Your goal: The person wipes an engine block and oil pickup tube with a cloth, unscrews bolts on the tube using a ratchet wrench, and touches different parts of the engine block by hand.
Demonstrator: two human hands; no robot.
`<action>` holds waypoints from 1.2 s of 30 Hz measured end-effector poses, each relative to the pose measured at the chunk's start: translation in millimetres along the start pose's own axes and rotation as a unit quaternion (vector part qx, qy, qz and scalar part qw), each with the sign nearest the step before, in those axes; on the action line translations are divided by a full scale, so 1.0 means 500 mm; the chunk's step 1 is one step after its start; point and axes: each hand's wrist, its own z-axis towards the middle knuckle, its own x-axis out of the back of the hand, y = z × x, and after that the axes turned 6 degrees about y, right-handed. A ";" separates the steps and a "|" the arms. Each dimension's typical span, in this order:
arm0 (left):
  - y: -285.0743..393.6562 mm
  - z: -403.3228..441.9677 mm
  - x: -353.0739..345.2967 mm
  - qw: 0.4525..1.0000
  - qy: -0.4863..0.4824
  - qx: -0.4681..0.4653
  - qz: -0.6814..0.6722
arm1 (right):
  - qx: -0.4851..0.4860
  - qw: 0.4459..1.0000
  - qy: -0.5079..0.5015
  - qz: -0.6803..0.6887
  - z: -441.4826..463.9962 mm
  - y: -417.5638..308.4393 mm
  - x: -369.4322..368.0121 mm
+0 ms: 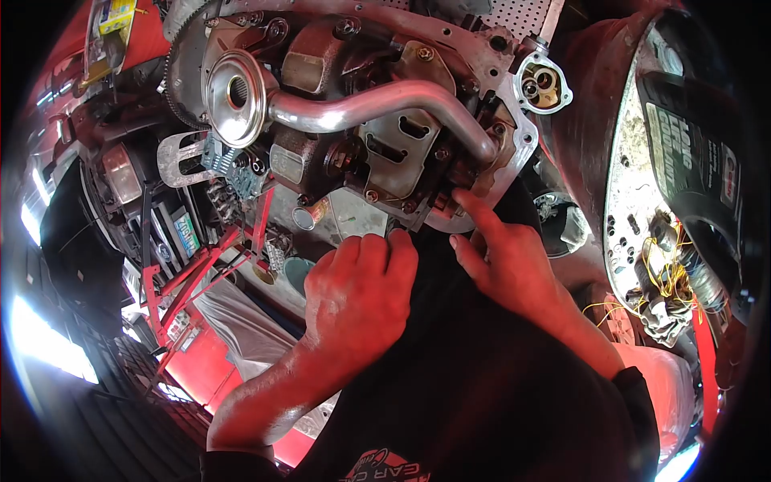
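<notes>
An engine block with its underside exposed fills the upper middle. Across it runs a curved metal pickup tube (pixel 353 108), ending at the left in a round strainer (pixel 237 98). Below the tube lies a slotted metal plate (pixel 397 153). My left hand (pixel 361 285) is closed at the block's lower edge; whatever its fingers hold is hidden. My right hand (pixel 510 257) has its index finger stretched out, the tip touching the block's lower right part near the tube's end. Its thumb stands apart, and nothing shows in it.
A red metal stand (pixel 193 281) is at the left, near a grey cover (pixel 241 313). On the right, a perforated metal surface (pixel 626 201) bears yellow wires (pixel 671 269) and a black bottle (pixel 695 153). A toothed ring (pixel 173 80) borders the block's left side.
</notes>
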 end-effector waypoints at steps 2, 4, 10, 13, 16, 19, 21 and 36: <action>-0.013 0.007 0.000 1.000 0.003 -0.021 -0.010 | -0.002 1.000 -0.006 0.015 0.000 0.001 0.002; -0.020 0.007 0.000 0.999 0.006 -0.041 -0.019 | -0.006 1.000 -0.010 0.023 -0.001 0.001 0.003; -0.021 0.007 0.001 0.999 -0.019 -0.008 -0.047 | -0.021 0.999 -0.020 0.037 0.001 0.000 0.006; -0.027 0.005 -0.004 0.999 -0.008 -0.003 -0.051 | -0.020 0.999 -0.025 0.040 0.004 -0.006 0.007; -0.034 0.001 -0.015 0.998 0.016 -0.009 -0.066 | -0.019 0.999 -0.047 0.020 0.009 -0.012 0.013; -0.039 0.006 -0.013 0.997 0.009 -0.002 -0.070 | -0.025 0.996 -0.088 -0.012 0.017 -0.021 0.020; -0.044 0.007 -0.012 0.996 0.005 -0.001 -0.089 | -0.032 0.993 -0.109 -0.025 0.024 -0.025 0.018; -0.002 0.004 -0.008 0.976 -0.017 0.140 -0.165 | -0.067 0.988 -0.140 -0.022 0.049 -0.033 0.001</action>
